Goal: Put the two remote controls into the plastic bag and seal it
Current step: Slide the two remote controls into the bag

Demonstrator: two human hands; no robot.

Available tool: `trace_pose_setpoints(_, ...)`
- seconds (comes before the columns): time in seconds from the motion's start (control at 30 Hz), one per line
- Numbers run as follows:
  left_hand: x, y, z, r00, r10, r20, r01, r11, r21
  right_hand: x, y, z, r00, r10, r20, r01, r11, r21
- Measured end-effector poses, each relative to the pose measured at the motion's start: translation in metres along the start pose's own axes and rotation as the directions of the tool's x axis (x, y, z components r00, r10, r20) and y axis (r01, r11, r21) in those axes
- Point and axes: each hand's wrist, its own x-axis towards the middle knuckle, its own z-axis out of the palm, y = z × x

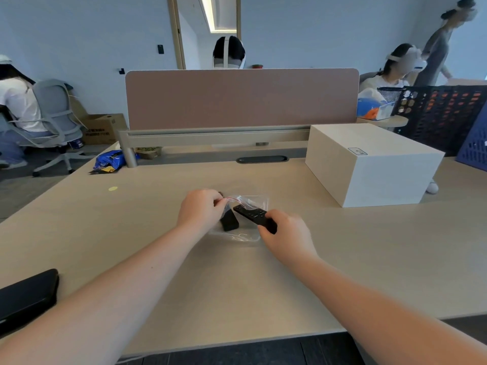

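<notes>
A clear plastic bag [257, 202] with a red zip strip lies on the desk in the middle of the head view. My left hand [201, 209] pinches the bag's mouth edge and lifts it. One black remote control [228, 220] lies under the plastic by my left hand, seemingly inside the bag. My right hand [286, 234] grips the near end of a second black remote control [251, 215], whose far end points into the bag's mouth.
A white box [369, 164] stands on the desk at the right. A black flat device [26, 296] lies at the near left edge. A pink divider panel [242, 98] closes the desk's far side. Snack wrappers [112, 160] lie at the far left. Several people sit beyond.
</notes>
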Motion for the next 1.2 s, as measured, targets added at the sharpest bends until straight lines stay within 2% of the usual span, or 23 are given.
trace_pose_setpoints(0.2,-0.001,-0.001,0.007,0.999,0.026,-0.024,-0.028,0.998,-0.060,0.012,0.004,0.030,0.999,0.032,0.006,-0.032,0.999,-0.022)
trace_pose_setpoints(0.3,0.000,-0.002,0.009,1.000,0.028,-0.006,-0.028,0.998,-0.064,0.016,0.004,0.036,0.993,0.034,0.111,-0.027,0.997,-0.068)
trace_pose_setpoints(0.47,0.004,-0.006,0.012,1.000,0.025,-0.006,-0.025,0.996,-0.082,0.021,0.016,0.018,0.969,0.011,0.246,-0.022,0.999,0.045)
trace_pose_setpoints(0.6,0.004,-0.005,0.016,0.999,0.032,0.003,-0.032,0.997,-0.070,0.030,0.030,0.005,0.933,0.001,0.360,-0.008,1.000,0.019)
trace_pose_setpoints(0.77,0.003,-0.007,0.016,0.999,0.044,0.002,-0.044,0.996,-0.083,0.031,0.033,0.015,0.947,-0.109,0.302,0.106,0.994,0.026)
trace_pose_setpoints(0.9,0.002,-0.010,0.016,0.998,0.064,-0.013,-0.065,0.995,-0.082,0.036,0.026,0.030,0.930,-0.243,0.274,0.269,0.961,-0.060)
trace_pose_setpoints(1.0,0.001,-0.014,0.014,0.997,0.082,0.000,-0.082,0.993,-0.079,0.043,0.021,0.037,0.927,-0.237,0.290,0.292,0.943,-0.163)
trace_pose_setpoints(1.2,0.000,-0.020,0.015,0.996,0.089,0.007,-0.088,0.989,-0.116,0.054,0.018,0.041,0.942,-0.142,0.303,0.234,0.927,-0.294)
